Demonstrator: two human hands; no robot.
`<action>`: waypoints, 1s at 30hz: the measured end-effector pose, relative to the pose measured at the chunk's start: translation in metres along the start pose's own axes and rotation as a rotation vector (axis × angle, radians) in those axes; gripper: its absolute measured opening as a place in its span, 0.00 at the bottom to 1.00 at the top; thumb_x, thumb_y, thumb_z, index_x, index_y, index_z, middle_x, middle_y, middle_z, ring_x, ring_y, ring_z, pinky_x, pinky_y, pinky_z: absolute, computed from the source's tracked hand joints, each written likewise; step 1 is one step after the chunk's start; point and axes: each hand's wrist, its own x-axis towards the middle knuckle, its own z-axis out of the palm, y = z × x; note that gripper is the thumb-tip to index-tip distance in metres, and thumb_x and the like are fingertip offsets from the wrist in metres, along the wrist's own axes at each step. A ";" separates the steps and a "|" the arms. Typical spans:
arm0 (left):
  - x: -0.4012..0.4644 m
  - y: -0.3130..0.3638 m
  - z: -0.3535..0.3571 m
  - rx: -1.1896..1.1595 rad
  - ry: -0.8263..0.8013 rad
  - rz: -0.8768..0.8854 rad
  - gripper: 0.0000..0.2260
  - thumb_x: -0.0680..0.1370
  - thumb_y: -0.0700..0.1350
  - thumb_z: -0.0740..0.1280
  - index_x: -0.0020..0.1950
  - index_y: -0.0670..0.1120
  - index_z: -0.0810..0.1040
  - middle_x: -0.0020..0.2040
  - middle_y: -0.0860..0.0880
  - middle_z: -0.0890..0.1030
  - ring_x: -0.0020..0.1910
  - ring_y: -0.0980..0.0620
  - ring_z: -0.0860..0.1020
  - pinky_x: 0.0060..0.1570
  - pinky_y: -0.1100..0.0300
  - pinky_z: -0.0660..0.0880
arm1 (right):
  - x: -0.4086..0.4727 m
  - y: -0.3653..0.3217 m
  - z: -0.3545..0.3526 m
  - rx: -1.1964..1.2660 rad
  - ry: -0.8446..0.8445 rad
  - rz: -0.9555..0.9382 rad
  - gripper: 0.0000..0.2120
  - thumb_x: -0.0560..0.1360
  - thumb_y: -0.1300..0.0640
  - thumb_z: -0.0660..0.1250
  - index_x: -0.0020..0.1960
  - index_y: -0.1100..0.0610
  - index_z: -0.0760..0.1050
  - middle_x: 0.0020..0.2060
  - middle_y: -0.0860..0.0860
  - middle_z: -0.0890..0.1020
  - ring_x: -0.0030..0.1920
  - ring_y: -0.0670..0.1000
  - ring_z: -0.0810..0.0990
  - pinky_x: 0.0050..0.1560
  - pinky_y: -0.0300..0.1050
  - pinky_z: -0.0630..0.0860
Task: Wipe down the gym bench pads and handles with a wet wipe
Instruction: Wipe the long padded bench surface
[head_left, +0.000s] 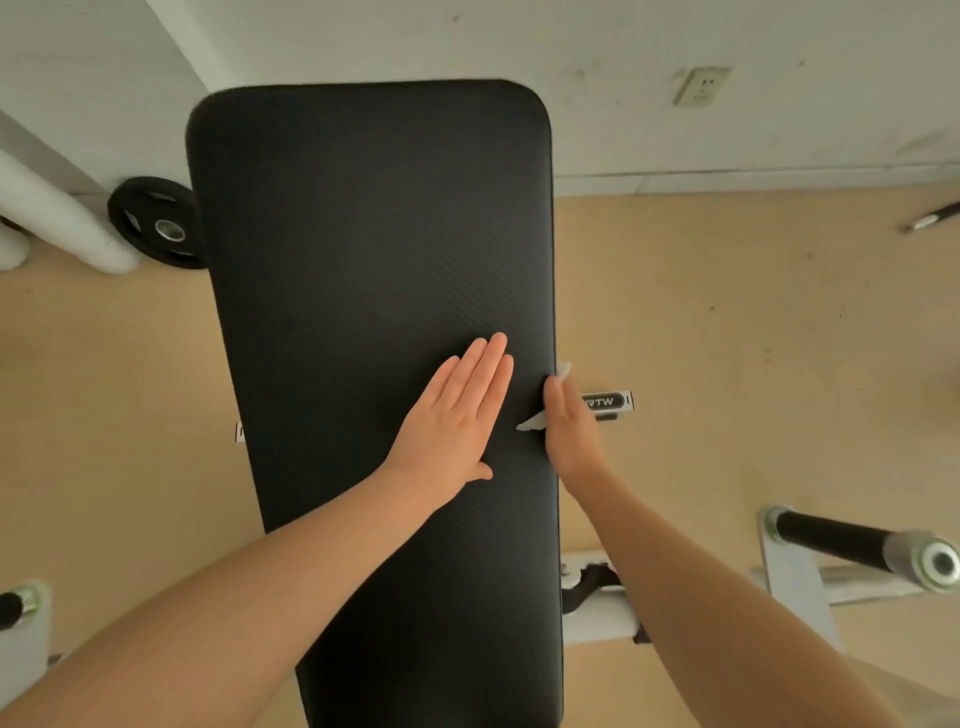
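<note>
— What is the person looking down at?

— A long black bench pad. It runs from the bottom of the view up toward the white wall. Both bare arms reach out over it.

— What is the left hand doing?

— The left hand lies flat on the pad, palm down. Its fingers are straight and close together, and the thumb sticks out to the side. It holds nothing.

— And the right hand?

— The right hand is at the right edge of the pad, turned on its side. It presses a white wet wipe against that edge. One corner of the wipe pokes out above the fingers and another pokes out on the pad side. The fingers seem to curl around the wipe, but most of them are hidden, so that part is hard to tell.

— What else is near?

— A black bar handle with a silver end sits low on the right, well apart from the hands. A white frame piece shows just beside the pad under the right arm. A round black weight plate leans by the pad's top left corner. A wall socket is up on the wall, and the floor is tan
</note>
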 end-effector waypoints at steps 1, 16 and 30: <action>-0.003 0.007 0.003 0.009 -0.013 0.001 0.53 0.72 0.58 0.67 0.67 0.38 0.26 0.67 0.41 0.25 0.70 0.42 0.30 0.66 0.51 0.32 | -0.010 0.013 0.000 0.005 -0.018 0.005 0.12 0.81 0.51 0.49 0.49 0.55 0.68 0.37 0.47 0.72 0.38 0.45 0.70 0.41 0.43 0.68; -0.016 0.036 0.035 0.123 -0.062 -0.122 0.53 0.70 0.52 0.72 0.69 0.40 0.29 0.75 0.42 0.37 0.75 0.43 0.40 0.69 0.53 0.38 | 0.027 -0.013 -0.015 -0.132 -0.088 -0.207 0.19 0.82 0.57 0.47 0.72 0.55 0.57 0.49 0.56 0.76 0.43 0.49 0.74 0.46 0.41 0.72; -0.040 0.045 0.046 0.139 0.044 -0.105 0.43 0.74 0.41 0.69 0.74 0.39 0.38 0.76 0.40 0.43 0.75 0.43 0.47 0.69 0.55 0.42 | -0.061 0.058 -0.027 -0.108 0.061 0.103 0.32 0.75 0.72 0.50 0.75 0.51 0.53 0.68 0.49 0.68 0.62 0.50 0.70 0.60 0.38 0.66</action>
